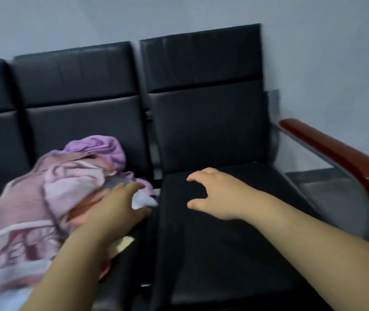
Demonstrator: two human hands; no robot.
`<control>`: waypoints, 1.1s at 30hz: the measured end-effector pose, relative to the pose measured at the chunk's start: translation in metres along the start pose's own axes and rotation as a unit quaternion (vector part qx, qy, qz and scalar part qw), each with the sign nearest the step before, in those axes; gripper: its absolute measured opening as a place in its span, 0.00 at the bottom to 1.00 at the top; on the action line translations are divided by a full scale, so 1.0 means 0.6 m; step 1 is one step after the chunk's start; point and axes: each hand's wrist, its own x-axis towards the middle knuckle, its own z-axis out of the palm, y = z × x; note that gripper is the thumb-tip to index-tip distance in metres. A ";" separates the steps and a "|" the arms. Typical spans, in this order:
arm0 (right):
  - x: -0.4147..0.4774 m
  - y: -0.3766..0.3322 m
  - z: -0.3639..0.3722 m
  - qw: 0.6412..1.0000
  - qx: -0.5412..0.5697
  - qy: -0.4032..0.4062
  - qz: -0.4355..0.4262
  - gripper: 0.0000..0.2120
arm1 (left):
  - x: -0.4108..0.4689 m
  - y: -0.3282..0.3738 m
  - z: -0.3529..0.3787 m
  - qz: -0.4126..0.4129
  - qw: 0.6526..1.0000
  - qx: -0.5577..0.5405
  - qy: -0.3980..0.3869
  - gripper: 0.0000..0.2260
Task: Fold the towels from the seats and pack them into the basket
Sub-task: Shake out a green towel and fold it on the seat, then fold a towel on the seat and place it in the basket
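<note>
Left hand [120, 206] pinches white towel [142, 200]; right hand [218, 194] hovers over seat [224, 261].

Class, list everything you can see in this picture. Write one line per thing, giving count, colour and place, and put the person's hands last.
seats: three, black, padded, in a row against the wall; the leftmost is cut off by the picture edge
towel pile: count unclear, mostly pink, heaped on the middle seat
purple towel: one, purple, at the top back of the pile
white towel: one, white, at the pile's edge nearest the end seat
armrest: one, red-brown wood, at the end of the row
wall: pale blue-grey, behind the seats
floor: grey, below the armrest
left hand: holds the white towel
right hand: open, over the end seat, holds nothing
</note>
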 end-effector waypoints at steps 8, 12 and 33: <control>0.237 -0.208 0.117 0.991 0.099 -0.075 -0.049 0.34 | -0.020 -0.210 -0.063 -0.161 0.975 -0.048 0.146 0.28; 0.331 -0.270 0.162 0.983 0.169 -0.068 -0.034 0.37 | -0.017 -0.253 -0.067 -0.247 0.948 0.000 0.202 0.26; 0.416 -0.271 0.067 0.829 0.515 0.208 -0.064 0.09 | -0.030 -0.207 -0.143 -0.106 0.840 -0.179 0.501 0.08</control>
